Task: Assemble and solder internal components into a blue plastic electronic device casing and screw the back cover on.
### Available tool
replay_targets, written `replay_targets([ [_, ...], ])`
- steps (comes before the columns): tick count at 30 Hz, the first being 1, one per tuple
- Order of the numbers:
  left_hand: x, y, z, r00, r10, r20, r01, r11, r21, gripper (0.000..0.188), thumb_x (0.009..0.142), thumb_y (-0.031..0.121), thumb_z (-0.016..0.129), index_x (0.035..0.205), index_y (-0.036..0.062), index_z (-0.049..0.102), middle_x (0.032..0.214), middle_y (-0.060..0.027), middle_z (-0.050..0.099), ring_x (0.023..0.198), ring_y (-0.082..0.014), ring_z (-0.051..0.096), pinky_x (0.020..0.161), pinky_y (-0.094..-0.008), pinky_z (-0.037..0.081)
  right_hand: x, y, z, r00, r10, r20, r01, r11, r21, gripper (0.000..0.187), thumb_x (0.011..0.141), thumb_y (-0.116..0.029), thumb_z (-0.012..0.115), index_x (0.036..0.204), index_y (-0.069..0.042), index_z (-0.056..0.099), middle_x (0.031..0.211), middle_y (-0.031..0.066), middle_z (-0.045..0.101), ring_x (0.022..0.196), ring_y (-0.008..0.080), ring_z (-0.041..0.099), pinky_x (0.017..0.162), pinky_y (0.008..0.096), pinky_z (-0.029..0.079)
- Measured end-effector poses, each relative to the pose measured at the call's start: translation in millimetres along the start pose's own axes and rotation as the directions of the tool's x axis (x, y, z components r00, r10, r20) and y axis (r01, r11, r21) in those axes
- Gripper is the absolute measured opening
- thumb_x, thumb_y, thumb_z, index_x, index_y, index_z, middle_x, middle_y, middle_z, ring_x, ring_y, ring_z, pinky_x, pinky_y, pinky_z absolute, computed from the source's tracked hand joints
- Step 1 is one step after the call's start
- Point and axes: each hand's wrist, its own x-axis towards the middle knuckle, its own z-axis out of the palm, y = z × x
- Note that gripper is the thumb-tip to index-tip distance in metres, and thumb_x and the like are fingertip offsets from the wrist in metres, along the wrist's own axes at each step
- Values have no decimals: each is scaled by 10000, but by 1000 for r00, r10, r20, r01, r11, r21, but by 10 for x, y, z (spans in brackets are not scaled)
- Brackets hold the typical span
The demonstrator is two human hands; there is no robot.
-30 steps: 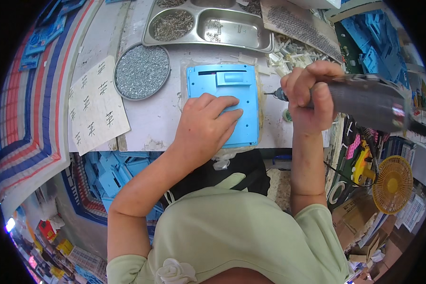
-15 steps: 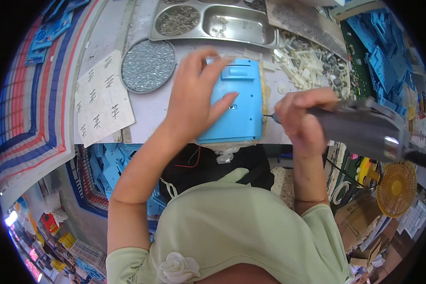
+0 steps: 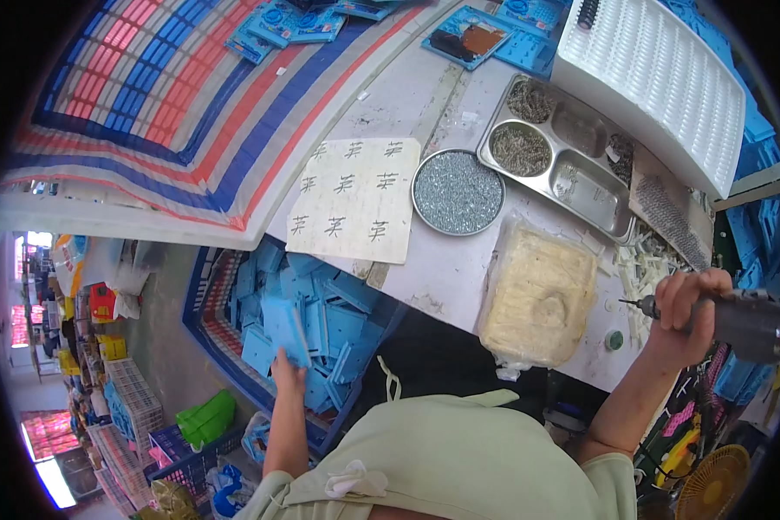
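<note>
My left hand (image 3: 288, 371) is down at the lower left of the frame, fingers pinched on the edge of a blue panel (image 3: 284, 328) over the pile (image 3: 321, 312) of the same blue panels that fills the bin beside the table (image 3: 442, 269). The panel is tilted, held only at its lower edge — a thin grip, I judge, and it could slip out and fall among the others, where I would not tell it from the rest.

My right hand (image 3: 686, 314) is at the right edge, fist wrapped tight around the driver (image 3: 741, 322), its bit (image 3: 631, 303) pointing left over the table. The bit hangs bare just beside the white scraps (image 3: 646, 269) and near the cream pad (image 3: 537, 295) in mid-frame. With my head turned toward the bin, that hand is at the rim of my view; I think it could drift and the tip jab the pad or sweep the scraps off the edge.

The round dish (image 3: 458, 192) of screws sits in the upper middle, close to the steel tray (image 3: 572, 165) and touching the card (image 3: 355, 199) with its marks. An elbow coming up from the bin might knock the dish and scatter the screws — the card overhangs the table's edge a little and could go with it.

The table's near edge is close to my chest, so a quick lift might catch the panel's corner against it.
</note>
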Motion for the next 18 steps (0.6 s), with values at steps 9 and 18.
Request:
replay_targets([
  [9, -1673, 1706, 2949, -154, 797, 583, -970, -9, -243, 127, 851, 23, 693, 970, -22, 688, 959, -172, 681, 917, -322, 660, 865, -394, 502, 168, 84, 160, 983, 136, -123, -154, 977, -149, 645, 916, -324, 761, 1365, 34, 468, 723, 18, 520, 615, 107, 489, 590, 261, 401],
  [18, -1944, 2116, 6666, -275, 640, 718, -746, -612, 260, 210, 930, 196, 590, 1045, 127, 751, 1174, -80, 672, 1181, -290, 560, 981, -537, 351, 343, -51, 231, 953, 146, -265, -232, 914, -333, 839, 851, -242, 805, 1504, 52, 367, 931, 61, 614, 925, 156, 601, 880, 308, 476],
])
